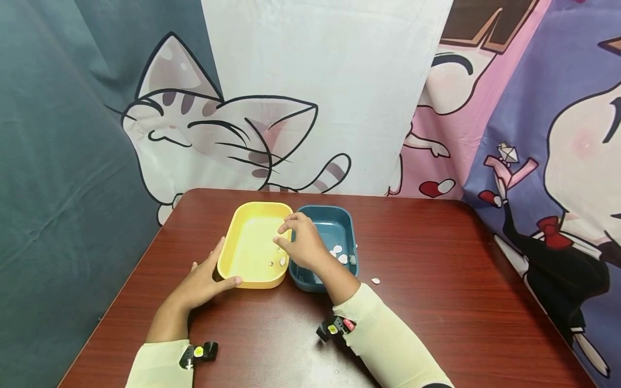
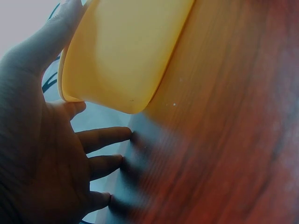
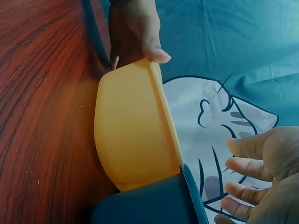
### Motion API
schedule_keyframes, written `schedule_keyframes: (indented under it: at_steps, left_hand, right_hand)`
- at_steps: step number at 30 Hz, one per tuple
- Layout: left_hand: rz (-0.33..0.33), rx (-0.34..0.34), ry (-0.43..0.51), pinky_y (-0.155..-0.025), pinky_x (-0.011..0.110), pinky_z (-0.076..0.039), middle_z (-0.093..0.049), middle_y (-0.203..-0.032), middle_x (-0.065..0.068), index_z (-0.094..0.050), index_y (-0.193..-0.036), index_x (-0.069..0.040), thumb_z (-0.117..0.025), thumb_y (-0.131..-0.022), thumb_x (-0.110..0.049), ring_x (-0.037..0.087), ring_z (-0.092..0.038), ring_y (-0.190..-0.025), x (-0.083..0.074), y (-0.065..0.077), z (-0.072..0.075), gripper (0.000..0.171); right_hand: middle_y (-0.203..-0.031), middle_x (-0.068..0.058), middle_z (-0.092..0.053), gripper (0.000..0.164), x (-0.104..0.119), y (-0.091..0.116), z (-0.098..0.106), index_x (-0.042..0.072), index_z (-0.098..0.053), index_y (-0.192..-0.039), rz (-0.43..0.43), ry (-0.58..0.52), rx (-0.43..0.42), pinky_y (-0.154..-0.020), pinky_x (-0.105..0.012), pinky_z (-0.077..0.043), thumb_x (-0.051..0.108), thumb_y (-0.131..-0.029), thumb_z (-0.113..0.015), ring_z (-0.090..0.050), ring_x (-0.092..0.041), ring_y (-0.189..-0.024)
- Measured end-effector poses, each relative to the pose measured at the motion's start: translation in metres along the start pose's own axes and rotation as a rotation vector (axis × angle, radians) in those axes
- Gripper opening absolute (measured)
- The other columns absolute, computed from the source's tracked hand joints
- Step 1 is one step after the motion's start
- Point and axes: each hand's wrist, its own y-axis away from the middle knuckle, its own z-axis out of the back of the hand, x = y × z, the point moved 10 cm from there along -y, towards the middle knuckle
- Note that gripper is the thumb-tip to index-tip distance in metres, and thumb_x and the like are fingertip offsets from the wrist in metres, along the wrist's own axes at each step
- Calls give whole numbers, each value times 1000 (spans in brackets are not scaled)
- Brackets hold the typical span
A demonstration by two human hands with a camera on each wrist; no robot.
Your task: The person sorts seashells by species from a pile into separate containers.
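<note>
My left hand (image 1: 202,283) is at the near left corner of a yellow tray (image 1: 264,283). Its thumb lies at the front rim and its index finger touches the corner, while the other fingers (image 2: 105,140) spread straight to the tabletop. Above the yellow tray's right edge, beside a blue tray (image 1: 351,229), hovers my right hand (image 1: 305,242). Its fingers (image 3: 247,165) are loosely spread, thumb apart, with nothing visible between them. A few small pale pieces (image 1: 282,261) lie in the yellow tray below it. Several white, shell-like pieces (image 1: 343,258) lie in the blue tray, partly hidden by the right hand.
Both trays stand side by side on a reddish-brown wooden table (image 1: 436,302). One loose white piece (image 1: 375,281) lies on the table right of the blue tray. A cloth backdrop (image 1: 330,81) with cartoon figures hangs behind the table's far edge.
</note>
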Motion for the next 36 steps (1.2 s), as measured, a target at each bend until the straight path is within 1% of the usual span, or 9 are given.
schedule_keyframes:
  at_steps: [7, 14, 20, 25, 30, 34, 36]
  left_hand:
    - [-4, -2, 1, -124, 88, 0, -22, -179, 29, -1, -178, -18, -81, -92, -57, 57, -24, -164, 1, 0, 0, 124]
    - [-6, -6, 3, -125, 87, 1, -22, -179, 29, 0, -178, -20, -82, -92, -56, 57, -24, -164, 1, 0, 1, 124]
    - [-9, -7, 7, -124, 88, 1, -23, -179, 28, -1, -178, -18, -82, -91, -56, 57, -24, -164, 2, 0, 0, 125]
    - [3, -2, 11, -125, 86, 1, -23, -179, 28, -1, -178, -20, -82, -91, -57, 58, -24, -164, 3, 0, -2, 125]
    - [4, -4, 12, -126, 86, 2, -23, -179, 29, 0, -178, -21, -82, -91, -56, 58, -24, -164, 2, 0, -1, 124]
    - [-1, -6, 8, -125, 87, 1, -23, -179, 29, 0, -178, -21, -82, -92, -54, 58, -24, -164, 1, 1, -1, 123]
    - [-3, -7, 7, -125, 87, 1, -23, -179, 29, 0, -178, -21, -82, -92, -54, 58, -24, -164, 1, 1, -1, 123]
  right_hand:
    - [-147, -14, -62, 16, -4, 2, 8, 5, -80, -109, 14, 3, -24, -115, -57, -53, 19, -101, -79, -54, -37, -145]
    - [-145, -11, -63, 14, -7, 5, 17, 7, -79, -106, 4, -1, -46, -113, -56, -54, 20, -101, -80, -55, -34, -143]
    - [-144, -11, -63, 11, -14, 9, 26, 9, -79, -103, -9, -14, -66, -113, -59, -52, 19, -100, -81, -55, -35, -142]
    - [-146, -11, -64, 13, -21, 14, 35, 9, -80, -106, -14, -9, -78, -116, -62, -49, 21, -100, -81, -54, -38, -144]
    - [-146, -12, -64, 16, -28, 19, 43, 10, -80, -109, -9, 1, -84, -116, -61, -49, 23, -100, -82, -55, -38, -143]
    - [-146, -11, -64, 22, -35, 23, 47, 7, -80, -114, -1, 27, -84, -116, -61, -50, 23, -99, -83, -55, -37, -143]
    - [-147, -12, -64, 23, -37, 26, 51, 7, -80, -115, 8, 40, -90, -114, -63, -51, 23, -99, -83, -55, -38, -143]
